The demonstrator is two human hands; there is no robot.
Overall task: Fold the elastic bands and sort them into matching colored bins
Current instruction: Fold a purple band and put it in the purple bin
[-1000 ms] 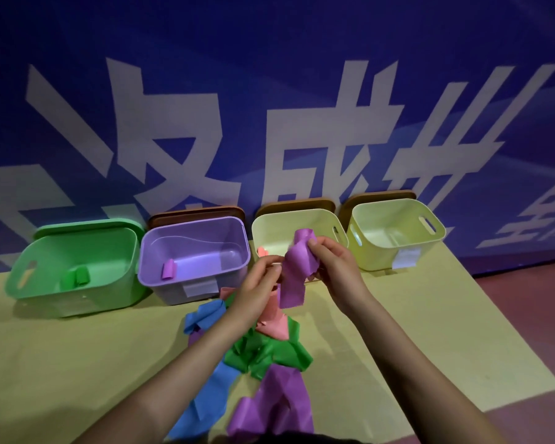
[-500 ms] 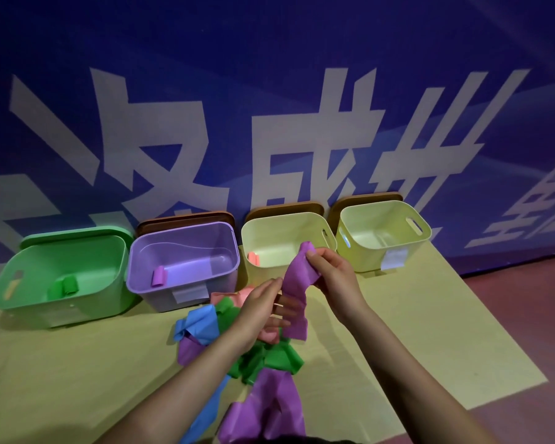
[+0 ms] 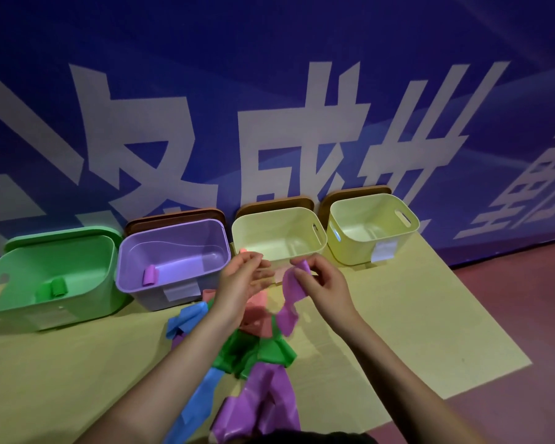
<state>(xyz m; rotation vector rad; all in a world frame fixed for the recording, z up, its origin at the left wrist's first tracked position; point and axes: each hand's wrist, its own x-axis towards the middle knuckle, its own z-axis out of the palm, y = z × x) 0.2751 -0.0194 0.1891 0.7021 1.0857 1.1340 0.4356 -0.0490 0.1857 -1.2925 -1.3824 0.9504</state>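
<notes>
A: What are the hands doing?

B: The right hand (image 3: 321, 285) pinches the top of a purple band (image 3: 291, 294) with its fingers curled round it. The band hangs down from that hand, and its low end is near the pile (image 3: 253, 344) on the tabletop (image 3: 414, 331). The left hand (image 3: 242, 282) is just beside it, with its fingers spread loose. It looks like it holds nothing.

A: Is the band folded?

B: Not yet. It hangs long and loose. I think the fold is only starting.

A: Where will it go?

B: Into the purple bin (image 3: 173, 261), I guess. That bin is at the far edge, 2nd from the left.

A: How much is done?

B: A little. The purple bin has 1 small purple roll (image 3: 150, 275). The green bin (image 3: 48, 277) at the far left has a green roll (image 3: 54, 288). A bit of pink (image 3: 243, 251) peeks over the rim of the 3rd bin (image 3: 279, 232), a pale yellow one. The 4th bin (image 3: 372, 227), at the far right, looks bare as far as I can see.

A: And what is left?

B: A lot. The pile in the middle has a blue band (image 3: 199, 402), a green band (image 3: 253, 352), a pink band (image 3: 258, 312) and 1 more purple one (image 3: 263, 408). All of them are loose and mixed up.
</notes>
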